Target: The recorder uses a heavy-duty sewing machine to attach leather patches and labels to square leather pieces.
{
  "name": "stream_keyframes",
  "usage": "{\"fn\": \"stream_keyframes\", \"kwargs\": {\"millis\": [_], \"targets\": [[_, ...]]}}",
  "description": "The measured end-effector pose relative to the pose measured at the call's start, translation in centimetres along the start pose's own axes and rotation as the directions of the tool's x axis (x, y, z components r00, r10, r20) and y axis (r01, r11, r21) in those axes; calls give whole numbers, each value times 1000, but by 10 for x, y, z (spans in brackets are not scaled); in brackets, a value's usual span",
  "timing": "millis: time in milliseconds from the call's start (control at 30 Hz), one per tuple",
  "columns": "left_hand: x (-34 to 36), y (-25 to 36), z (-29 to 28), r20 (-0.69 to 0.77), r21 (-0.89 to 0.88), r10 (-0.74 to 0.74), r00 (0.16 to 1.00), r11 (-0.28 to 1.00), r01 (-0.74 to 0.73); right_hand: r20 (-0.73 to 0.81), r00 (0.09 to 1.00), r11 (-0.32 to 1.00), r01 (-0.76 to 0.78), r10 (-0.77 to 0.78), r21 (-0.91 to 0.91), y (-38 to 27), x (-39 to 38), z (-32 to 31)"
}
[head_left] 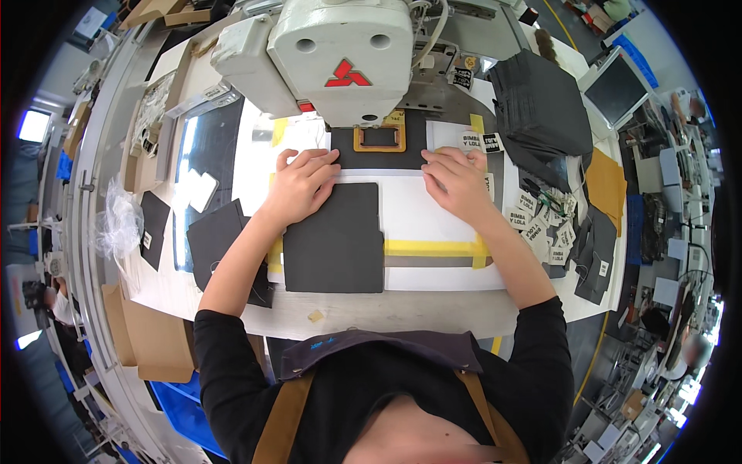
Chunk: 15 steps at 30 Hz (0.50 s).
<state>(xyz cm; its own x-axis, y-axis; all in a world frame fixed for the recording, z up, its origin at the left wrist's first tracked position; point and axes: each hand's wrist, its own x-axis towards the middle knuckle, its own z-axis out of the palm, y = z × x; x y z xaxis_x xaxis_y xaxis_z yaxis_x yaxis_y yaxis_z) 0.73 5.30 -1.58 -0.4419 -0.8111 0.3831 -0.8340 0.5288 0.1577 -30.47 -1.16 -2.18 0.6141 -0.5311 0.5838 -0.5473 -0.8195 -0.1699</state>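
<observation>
Hands unclenched, thumbs apart from fingers: left hand [303,184] at 9 o'clock, right hand [459,182] at 3, fingertips on side edges of flat black rectangular panel [379,161]. Yellow metal rectangular frame [359,141] over it, white sewing-machine head [340,46] at 12. Second black panel [334,240] at 7, loose white labels [539,230] at 4, black panel stack [537,100] at 2.

White labels [539,232] bear black lettering [558,257], the machine [340,39] a red emblem [359,79]

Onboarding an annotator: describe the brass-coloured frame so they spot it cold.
Find the big white machine head at top centre. Just below it, a small rectangular frame lies over a black panel. Its brass colour and open middle set it apart.
</observation>
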Motion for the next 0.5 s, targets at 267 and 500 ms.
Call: {"fn": "stream_keyframes", "kwargs": {"millis": [267,500], "targets": [[5,-1,-3,10,67,84,996,994,-84,10,1000,1000,-16,16,27,7,-6,1],[15,-3,-9,127,65,122,984,989,-131,161,954,967,-240,252,-91,41,19,-50]]}}
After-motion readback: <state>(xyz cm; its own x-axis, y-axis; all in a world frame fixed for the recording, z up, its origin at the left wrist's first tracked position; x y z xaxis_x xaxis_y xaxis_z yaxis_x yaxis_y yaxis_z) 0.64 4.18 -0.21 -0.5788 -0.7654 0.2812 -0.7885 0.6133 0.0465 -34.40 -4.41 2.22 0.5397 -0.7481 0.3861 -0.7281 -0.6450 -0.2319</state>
